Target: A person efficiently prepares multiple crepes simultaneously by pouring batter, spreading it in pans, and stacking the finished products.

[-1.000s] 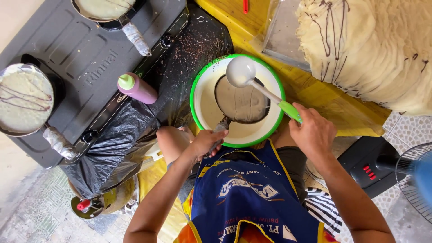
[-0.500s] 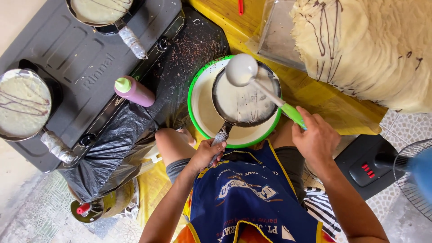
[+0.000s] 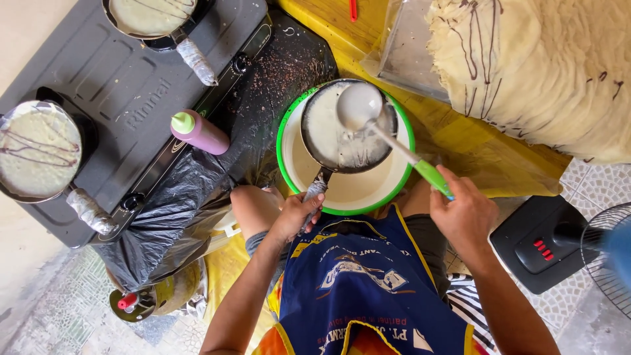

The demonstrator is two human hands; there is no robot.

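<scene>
Two hands at work in the one head view, looking straight down. Left hand (image 3: 297, 213), grip wrapped tight round the taped handle of a small pan (image 3: 348, 126). The pan is held over a green-rimmed bowl (image 3: 297, 172) of pale batter, and its inside is coated with batter. Right hand (image 3: 464, 215), grip pinching the green handle of a ladle (image 3: 358, 105); the white ladle cup sits over the pan's far side, near its rim. Bowl rests between the person's knees, just ahead of a blue apron (image 3: 368, 283).

To the left, a dark two-burner stove (image 3: 125, 85) carries two more pans: one at the top (image 3: 148, 14), one at far left (image 3: 36, 150) with dark streaks across its batter. A purple squeeze bottle with green cap (image 3: 199, 132) lies on the stove's near edge. Black plastic sheet (image 3: 164, 204) hangs below the stove. A big stack of thin streaked crepes (image 3: 545, 66) is at upper right, a fan (image 3: 605, 256) at lower right.

Risks, as judged: the pan is held by one hand only, so a tilt too far could drip batter past the bowl rim onto the apron or knees. The two pans on the stove are unattended and may overcook. The bottle looks liable to roll off.
</scene>
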